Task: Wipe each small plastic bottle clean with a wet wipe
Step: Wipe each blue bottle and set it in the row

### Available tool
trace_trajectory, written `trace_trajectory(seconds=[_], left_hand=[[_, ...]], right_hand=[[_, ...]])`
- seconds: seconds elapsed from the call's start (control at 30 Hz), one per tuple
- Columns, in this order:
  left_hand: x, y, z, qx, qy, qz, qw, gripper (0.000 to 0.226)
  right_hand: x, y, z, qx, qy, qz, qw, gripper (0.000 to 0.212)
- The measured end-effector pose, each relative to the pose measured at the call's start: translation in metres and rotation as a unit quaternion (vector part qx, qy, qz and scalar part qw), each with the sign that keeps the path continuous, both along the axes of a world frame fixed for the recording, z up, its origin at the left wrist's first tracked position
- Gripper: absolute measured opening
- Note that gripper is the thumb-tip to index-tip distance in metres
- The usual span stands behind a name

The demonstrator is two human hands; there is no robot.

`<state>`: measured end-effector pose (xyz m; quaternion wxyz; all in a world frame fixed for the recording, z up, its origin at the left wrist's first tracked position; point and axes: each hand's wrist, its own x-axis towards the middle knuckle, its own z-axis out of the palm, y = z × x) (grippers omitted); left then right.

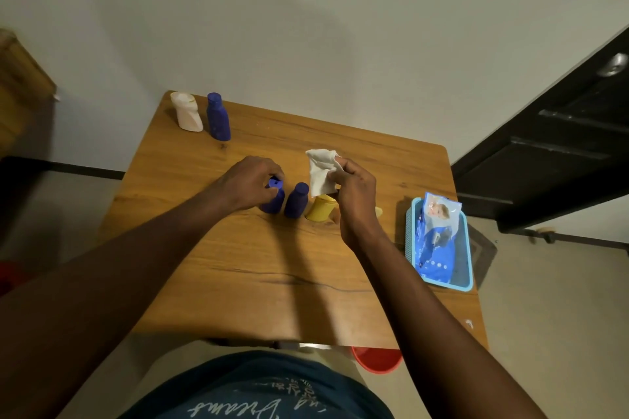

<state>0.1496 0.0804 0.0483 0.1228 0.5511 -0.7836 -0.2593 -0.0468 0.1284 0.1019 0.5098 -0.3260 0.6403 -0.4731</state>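
My left hand curls round the cap of a blue bottle standing at the middle of the wooden table. Just to its right stand a second blue bottle and a yellow bottle. My right hand pinches a crumpled white wet wipe above the yellow bottle. Another yellow item peeks out from behind my right hand. At the far left corner stand a white bottle and a third blue bottle.
A light blue basket at the table's right edge holds a blue pack of wet wipes. A red tub sits on the floor under the near edge. A dark door stands to the right, a wooden cabinet to the left.
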Motion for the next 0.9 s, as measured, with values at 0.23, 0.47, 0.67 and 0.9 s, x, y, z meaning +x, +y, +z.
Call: trace_trajectory(seconds=[0.23,0.47,0.67,0.9], left_hand=[[0.002,0.000,0.000,0.003,0.001,0.011,1.000,0.031],[0.000,-0.003,0.005,0.014,-0.026,0.030,0.999,0.036],[0.007,-0.009,0.021,-0.028,0.008,0.060,0.998,0.031],[0.025,-0.023,0.034,-0.086,0.034,0.112,0.989,0.021]], right_hand=[[-0.001,-0.001,-0.005,0.002,0.003,0.000,1.000,0.034],[-0.003,-0.005,-0.008,0.003,-0.005,-0.002,1.000,0.032],[0.001,-0.015,-0.007,-0.010,0.006,0.013,1.000,0.032],[0.027,-0.035,-0.009,-0.013,0.000,0.036,0.999,0.038]])
